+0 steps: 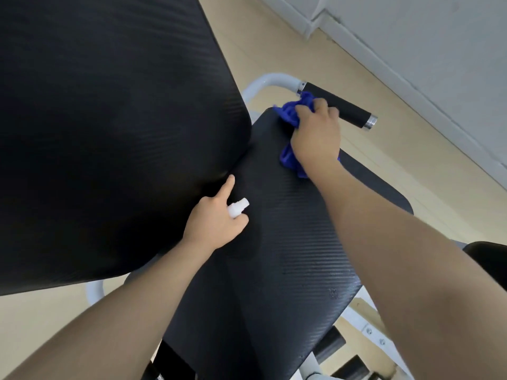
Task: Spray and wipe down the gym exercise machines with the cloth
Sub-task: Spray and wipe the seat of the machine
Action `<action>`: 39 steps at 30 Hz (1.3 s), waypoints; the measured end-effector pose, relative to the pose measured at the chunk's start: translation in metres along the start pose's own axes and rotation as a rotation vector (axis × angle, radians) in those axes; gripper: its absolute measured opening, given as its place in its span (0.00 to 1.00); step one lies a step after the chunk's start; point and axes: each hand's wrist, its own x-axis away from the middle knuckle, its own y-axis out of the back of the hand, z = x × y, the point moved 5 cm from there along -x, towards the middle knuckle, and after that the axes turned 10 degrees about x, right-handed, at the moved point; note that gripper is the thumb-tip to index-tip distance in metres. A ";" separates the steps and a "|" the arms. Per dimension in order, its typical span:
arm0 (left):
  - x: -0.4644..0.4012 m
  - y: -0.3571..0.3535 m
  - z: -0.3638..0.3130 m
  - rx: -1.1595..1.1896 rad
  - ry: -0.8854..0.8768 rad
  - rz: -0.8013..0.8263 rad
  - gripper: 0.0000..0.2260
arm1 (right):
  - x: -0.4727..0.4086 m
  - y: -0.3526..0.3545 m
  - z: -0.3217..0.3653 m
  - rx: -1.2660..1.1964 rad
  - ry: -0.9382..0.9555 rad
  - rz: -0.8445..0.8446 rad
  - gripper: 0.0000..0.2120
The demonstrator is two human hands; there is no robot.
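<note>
Right hand: bunches the blue cloth against the seat, far corner.
Left hand: grips the spray bottle, forefinger out.
Handle: just beyond the cloth, running rightward.

A crumpled blue cloth lies bunched at the far corner of the black padded seat; a small white spray bottle stands above the seat's near-left part
</note>
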 end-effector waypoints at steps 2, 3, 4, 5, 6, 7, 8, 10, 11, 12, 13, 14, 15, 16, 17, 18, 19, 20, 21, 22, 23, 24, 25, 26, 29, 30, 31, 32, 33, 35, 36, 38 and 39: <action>-0.001 0.001 0.000 -0.007 0.006 0.009 0.35 | 0.013 0.001 0.019 -0.079 0.041 0.075 0.22; -0.001 0.001 -0.001 -0.005 0.009 0.018 0.35 | 0.027 0.003 0.032 -0.128 0.118 0.097 0.22; -0.001 0.001 -0.002 -0.001 0.010 0.023 0.35 | 0.043 0.003 0.044 -0.175 0.215 0.093 0.22; -0.001 0.002 -0.003 -0.001 0.012 0.024 0.34 | 0.060 0.003 0.054 -0.207 0.334 0.103 0.22; 0.000 0.002 -0.004 -0.005 0.016 0.024 0.33 | 0.076 0.003 0.061 -0.222 0.449 0.120 0.22; 0.002 0.003 -0.005 -0.010 0.021 0.024 0.32 | 0.084 0.002 0.063 -0.198 0.542 0.115 0.23; 0.002 0.002 -0.006 -0.010 0.027 0.022 0.32 | 0.079 0.005 0.060 -0.145 0.618 0.045 0.22; 0.002 0.002 -0.005 0.013 0.035 0.008 0.34 | 0.052 0.013 0.043 -0.015 0.594 -0.057 0.20; 0.002 0.003 -0.004 0.026 0.032 -0.002 0.35 | 0.034 0.015 0.030 0.020 0.462 -0.038 0.19; 0.001 0.002 -0.003 0.029 0.025 -0.010 0.35 | 0.021 0.011 0.017 0.038 0.308 -0.004 0.19; 0.001 0.001 -0.002 0.019 0.018 -0.016 0.35 | 0.018 0.007 0.010 0.016 0.198 0.012 0.19; 0.000 -0.001 -0.001 0.000 0.014 -0.024 0.35 | 0.024 0.006 0.013 -0.033 0.171 -0.003 0.19; 0.000 -0.002 0.000 -0.020 0.013 -0.035 0.35 | 0.037 0.005 0.021 -0.069 0.221 -0.033 0.19; 0.000 -0.002 0.000 -0.034 0.015 -0.043 0.35 | 0.055 0.004 0.031 -0.109 0.328 -0.057 0.19; 0.000 -0.002 0.000 -0.039 0.018 -0.047 0.35 | 0.074 0.001 0.039 -0.141 0.437 -0.067 0.20; -0.001 -0.002 -0.002 -0.038 0.021 -0.048 0.35 | 0.091 0.000 0.042 -0.166 0.555 -0.038 0.20; -0.001 -0.001 -0.003 -0.032 0.024 -0.047 0.35 | 0.101 -0.001 0.040 -0.145 0.662 -0.003 0.21; -0.001 -0.001 -0.004 -0.023 0.027 -0.048 0.35 | 0.102 0.003 0.035 -0.105 0.739 0.014 0.21; 0.000 0.000 -0.005 -0.012 0.033 -0.054 0.35 | 0.094 0.004 0.026 -0.044 0.767 0.008 0.22; 0.001 0.001 -0.005 -0.005 0.042 -0.061 0.34 | 0.082 0.008 0.016 0.019 0.726 -0.022 0.21; 0.002 0.001 -0.006 -0.005 0.049 -0.066 0.34 | 0.067 0.010 0.002 0.055 0.623 -0.067 0.21; 0.003 0.000 -0.006 -0.009 0.054 -0.069 0.34 | 0.053 0.013 -0.012 0.066 0.485 -0.080 0.19; 0.004 0.000 -0.005 -0.013 0.056 -0.076 0.34 | 0.045 0.013 -0.022 0.051 0.355 -0.080 0.18; 0.005 0.000 -0.005 -0.018 0.055 -0.084 0.34 | 0.045 0.011 -0.026 0.018 0.261 -0.067 0.18; 0.003 0.001 -0.005 -0.031 0.047 -0.098 0.33 | 0.083 0.006 -0.011 -0.051 0.267 -0.071 0.19; 0.003 0.001 -0.006 -0.032 0.046 -0.097 0.33 | 0.101 0.006 -0.003 -0.071 0.350 -0.066 0.20; 0.005 0.002 -0.007 -0.028 0.045 -0.092 0.33 | 0.118 0.004 -0.001 -0.082 0.450 -0.058 0.22; 0.007 0.002 -0.010 -0.023 0.049 -0.089 0.33 | 0.130 0.005 -0.002 -0.067 0.537 -0.033 0.23; 0.009 0.003 -0.012 -0.022 0.055 -0.093 0.32 | 0.133 0.004 -0.009 -0.038 0.595 -0.019 0.24; 0.014 0.003 -0.017 -0.008 0.075 -0.112 0.31 | 0.114 0.010 -0.033 0.009 0.548 -0.027 0.22; 0.016 0.002 -0.020 0.027 0.082 -0.125 0.30 | 0.100 0.014 -0.049 0.022 0.451 -0.032 0.21; 0.020 -0.007 -0.029 0.107 0.050 -0.134 0.28 | 0.079 0.016 -0.078 0.019 0.216 0.012 0.19; 0.021 -0.013 -0.034 0.118 0.021 -0.125 0.27 | 0.080 0.012 -0.083 -0.003 0.146 0.045 0.19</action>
